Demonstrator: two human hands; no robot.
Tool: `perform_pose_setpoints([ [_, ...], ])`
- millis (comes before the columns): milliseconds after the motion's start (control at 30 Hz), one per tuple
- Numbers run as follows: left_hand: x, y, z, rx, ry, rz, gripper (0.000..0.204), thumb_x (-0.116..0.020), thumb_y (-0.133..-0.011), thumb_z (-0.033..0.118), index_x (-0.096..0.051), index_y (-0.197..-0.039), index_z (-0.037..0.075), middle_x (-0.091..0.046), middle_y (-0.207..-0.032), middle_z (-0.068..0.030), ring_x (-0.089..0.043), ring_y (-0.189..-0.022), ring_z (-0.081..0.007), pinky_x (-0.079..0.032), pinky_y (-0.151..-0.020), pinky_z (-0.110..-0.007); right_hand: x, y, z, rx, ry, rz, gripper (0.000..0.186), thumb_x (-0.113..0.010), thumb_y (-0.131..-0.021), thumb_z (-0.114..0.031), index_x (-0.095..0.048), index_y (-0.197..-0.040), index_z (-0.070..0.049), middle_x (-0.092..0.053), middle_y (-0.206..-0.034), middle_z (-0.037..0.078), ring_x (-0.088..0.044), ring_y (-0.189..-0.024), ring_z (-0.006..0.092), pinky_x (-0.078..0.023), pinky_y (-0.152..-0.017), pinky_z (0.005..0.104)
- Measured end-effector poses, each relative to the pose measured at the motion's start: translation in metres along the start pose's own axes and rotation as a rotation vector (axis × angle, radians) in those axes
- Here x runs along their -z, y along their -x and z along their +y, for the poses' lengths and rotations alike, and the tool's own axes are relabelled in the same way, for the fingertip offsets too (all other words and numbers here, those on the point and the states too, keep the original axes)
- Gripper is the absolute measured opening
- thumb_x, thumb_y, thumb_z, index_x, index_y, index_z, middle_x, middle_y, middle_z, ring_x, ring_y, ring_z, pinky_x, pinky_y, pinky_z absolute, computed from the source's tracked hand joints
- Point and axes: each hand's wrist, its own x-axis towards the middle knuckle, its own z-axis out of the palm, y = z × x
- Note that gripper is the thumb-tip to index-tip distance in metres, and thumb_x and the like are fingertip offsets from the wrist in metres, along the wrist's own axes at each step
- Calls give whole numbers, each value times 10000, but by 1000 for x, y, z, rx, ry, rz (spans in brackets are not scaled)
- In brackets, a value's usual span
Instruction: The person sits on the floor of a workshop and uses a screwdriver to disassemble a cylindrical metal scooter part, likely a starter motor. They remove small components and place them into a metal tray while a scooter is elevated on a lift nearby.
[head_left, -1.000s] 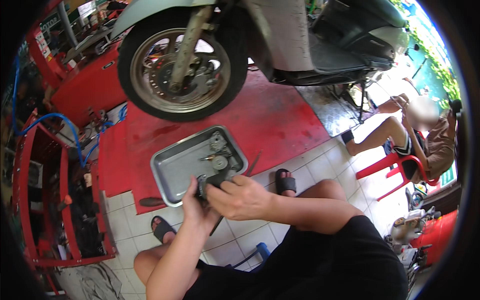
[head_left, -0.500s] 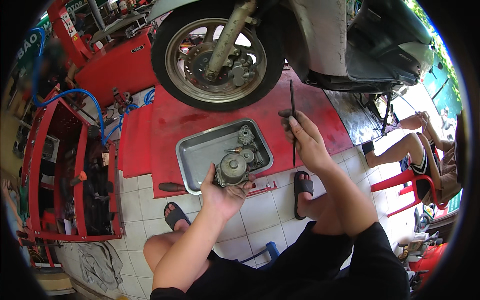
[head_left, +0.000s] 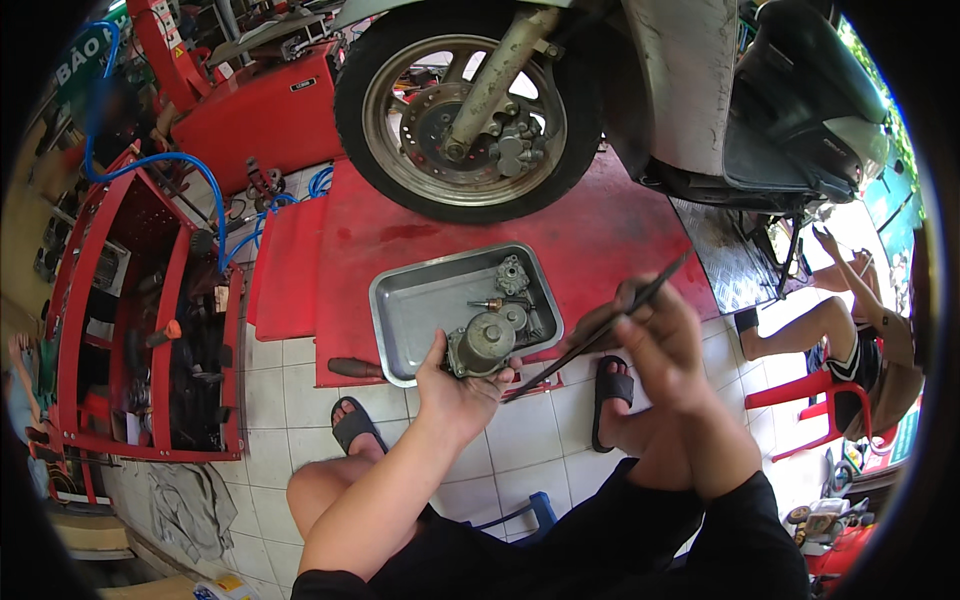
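The main thing here is a round metal casing (head_left: 485, 342), up over the near right part of the metal tray (head_left: 422, 312) as seen from above. Handling it well, I'd judge, calls for a level, steady hold low over the tray, so that anything loose drops inside its rim. The dark rod (head_left: 568, 354) slants down toward the tray's near edge, its lower end close to the fingers under the casing; it would be wise to bring that end in slowly and well clear of skin (whether it touches anything, I cannot tell).

As for the grip on each side: the left hand (head_left: 452, 398), at the tray's near edge, is palm up and part-closed, thumb along one flank of the casing and fingers curled beneath, cradling more than squeezing. The right hand (head_left: 660, 345), off to the right of the tray, has a narrow grip, thumb and fingers pinched around the rod toward its upper end.

Inside the tray's right side lie a small metal body (head_left: 512, 272) and a brass-tipped piece (head_left: 494, 303). A dark-handled tool (head_left: 354, 368) rests by the tray's near left corner.
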Motion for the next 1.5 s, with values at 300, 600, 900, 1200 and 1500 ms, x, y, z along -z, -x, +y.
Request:
perform_pose_setpoints([
  [300,-1,-3,-14,-18,-21,10,647,-319,-1032,527,-521,-1297,-27,-636,-1153,-225,-586,-956,-397,-466,-761,-406,-16,-1,30,383,477,-99,192,-489,-922,169,-473,-1065,43,-709,-1053,212,-734,-965,289,-583,-833,342],
  [600,-5,-1,-19,3,-28,79,609,-398,-1008,532,-567,-1203,-20,-653,-1089,-191,-574,-897,-358,-441,-746,-414,-17,1,33,448,641,-142,191,-523,-868,191,-520,-1006,59,-695,-1015,194,-733,-971,338,-613,-794,379],
  [900,-15,3,-19,14,-23,108,548,-407,-1013,503,-572,-1224,24,-658,-1028,-127,-591,-900,-290,-444,-744,-406,-16,10,37,438,570,-91,182,-497,-891,148,-546,-1032,45,-724,-996,194,-741,-945,324,-602,-784,359],
  [1200,-10,-1,-19,5,-34,101,546,-407,-1013,496,-550,-1268,34,-645,-1105,-123,-593,-954,-276,-437,-755,-400,-19,3,29,451,627,-131,176,-503,-886,150,-556,-1019,47,-719,-998,191,-737,-941,330,-605,-793,375],
  [1500,-13,5,-18,5,-51,41,536,-412,-1012,494,-557,-1260,42,-662,-1105,-123,-596,-965,-266,-433,-770,-393,-15,9,35,404,585,-102,166,-515,-888,153,-554,-1005,44,-687,-1005,169,-740,-928,325,-616,-766,366],
])
